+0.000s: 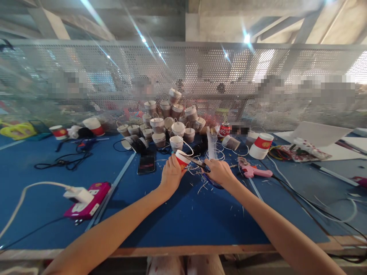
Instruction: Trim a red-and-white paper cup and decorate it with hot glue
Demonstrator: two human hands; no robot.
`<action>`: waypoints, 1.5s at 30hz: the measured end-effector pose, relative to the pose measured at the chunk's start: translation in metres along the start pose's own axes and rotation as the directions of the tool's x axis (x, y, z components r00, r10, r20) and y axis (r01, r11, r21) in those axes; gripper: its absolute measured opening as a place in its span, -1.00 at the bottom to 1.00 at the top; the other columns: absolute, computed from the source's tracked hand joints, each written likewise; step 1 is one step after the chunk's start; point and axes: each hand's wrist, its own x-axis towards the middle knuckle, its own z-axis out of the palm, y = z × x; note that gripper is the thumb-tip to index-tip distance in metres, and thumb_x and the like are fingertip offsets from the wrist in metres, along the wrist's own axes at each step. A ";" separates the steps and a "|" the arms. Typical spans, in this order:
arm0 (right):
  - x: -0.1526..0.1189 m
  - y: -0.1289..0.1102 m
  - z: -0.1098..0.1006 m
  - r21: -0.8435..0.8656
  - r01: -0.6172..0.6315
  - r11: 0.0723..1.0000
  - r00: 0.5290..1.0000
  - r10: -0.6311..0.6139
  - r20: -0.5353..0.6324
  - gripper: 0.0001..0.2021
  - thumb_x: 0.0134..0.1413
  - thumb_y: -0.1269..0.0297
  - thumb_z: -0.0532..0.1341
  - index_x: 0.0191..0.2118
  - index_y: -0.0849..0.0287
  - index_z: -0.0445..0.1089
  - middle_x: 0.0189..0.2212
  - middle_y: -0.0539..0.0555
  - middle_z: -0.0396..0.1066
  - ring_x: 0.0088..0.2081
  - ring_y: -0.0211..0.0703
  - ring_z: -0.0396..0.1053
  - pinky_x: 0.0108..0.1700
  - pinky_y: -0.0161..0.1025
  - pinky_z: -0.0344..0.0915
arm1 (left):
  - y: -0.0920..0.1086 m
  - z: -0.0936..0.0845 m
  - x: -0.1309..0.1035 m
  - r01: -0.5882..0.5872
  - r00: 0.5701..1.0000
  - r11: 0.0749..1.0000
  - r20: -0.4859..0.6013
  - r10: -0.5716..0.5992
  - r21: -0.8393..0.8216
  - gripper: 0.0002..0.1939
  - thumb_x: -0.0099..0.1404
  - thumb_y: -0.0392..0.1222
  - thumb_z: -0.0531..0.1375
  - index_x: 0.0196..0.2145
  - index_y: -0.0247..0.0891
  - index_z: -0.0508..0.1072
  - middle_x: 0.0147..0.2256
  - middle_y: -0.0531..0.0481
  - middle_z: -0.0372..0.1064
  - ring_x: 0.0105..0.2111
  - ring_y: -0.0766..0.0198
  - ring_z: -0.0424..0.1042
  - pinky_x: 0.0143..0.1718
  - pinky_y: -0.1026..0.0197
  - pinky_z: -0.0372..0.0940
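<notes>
**While dark-handled metal scissors (196,162) reach its rim, a small red-and-white paper cup (181,158) sits tilted in the left hand (171,175)**

The cup is at the centre of the view, gripped from its left side by the curled fingers of the left hand. Just to its right, the right hand (219,172) is closed around the scissors, whose slim, pointed blades bridge the space between hand and cup. The cup has a smooth white band above a glossy red lower part.

Thin, stringy white trimmings (203,187) lie scattered on the smooth blue tabletop (200,225) below and around both hands. Directly beyond the cup rises a heap of small tapered white-and-brown pots (159,126), several with thin arched handles. A flat black phone (146,164) lies left of the left hand, near a round black roll (138,144).

To the right of the right hand are a pink plastic glue gun (258,172) and, behind it, a larger red-and-white cup (262,145); a shiny red can (224,129) stands beside the heap. Farther left, a boxy white plug (82,195) sits on a magenta rectangular power block (96,198). Behind everything stands a grey screen (200,76) perforated with small holes.
</notes>
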 end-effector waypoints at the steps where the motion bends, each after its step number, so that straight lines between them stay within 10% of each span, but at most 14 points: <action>1: 0.000 0.000 0.000 -0.001 0.000 1.000 1.000 0.000 -0.005 -0.64 0.20 0.03 -0.04 -0.13 0.13 0.35 -0.30 0.14 0.49 -0.30 -0.05 0.47 -0.40 -0.29 0.15 | -0.001 0.000 0.000 -0.003 1.000 1.000 -0.004 0.003 -0.020 -0.29 0.21 -0.06 0.17 0.12 -0.62 0.02 -0.15 -0.43 0.31 -0.16 -0.10 0.39 -0.22 -0.02 0.34; 7: 0.001 0.008 -0.002 -0.015 0.008 1.000 1.000 -0.008 -0.010 -0.63 0.21 0.04 -0.06 -0.11 0.14 0.34 -0.27 0.15 0.48 -0.27 -0.06 0.46 -0.39 -0.30 0.15 | -0.017 -0.003 0.010 -0.053 0.998 0.950 -0.043 0.042 -0.308 -0.24 0.15 0.04 0.18 0.15 -0.47 0.00 -0.01 -0.41 0.22 -0.01 -0.12 0.30 -0.08 -0.07 0.29; 16: 0.000 0.012 -0.001 -0.029 0.054 0.998 0.997 -0.055 -0.049 -0.63 0.19 0.02 -0.05 -0.14 0.14 0.35 -0.29 0.12 0.48 -0.28 -0.04 0.45 -0.41 -0.29 0.11 | -0.031 0.003 0.021 0.112 0.981 0.787 0.191 0.007 -0.607 -0.49 0.06 -0.05 0.27 -0.09 -0.29 0.21 -0.25 -0.09 0.36 -0.27 0.12 0.42 -0.24 0.06 0.33; 45: -0.002 0.003 -0.006 0.004 0.044 0.999 0.999 -0.044 -0.012 -0.61 0.21 0.01 -0.08 -0.12 0.13 0.33 -0.28 0.14 0.48 -0.26 -0.03 0.46 -0.35 -0.26 0.18 | -0.016 0.010 0.006 0.111 0.993 0.863 0.087 -0.078 -0.493 -0.51 0.09 -0.11 0.25 -0.09 -0.32 0.16 -0.22 -0.15 0.27 -0.18 0.01 0.41 -0.24 -0.05 0.36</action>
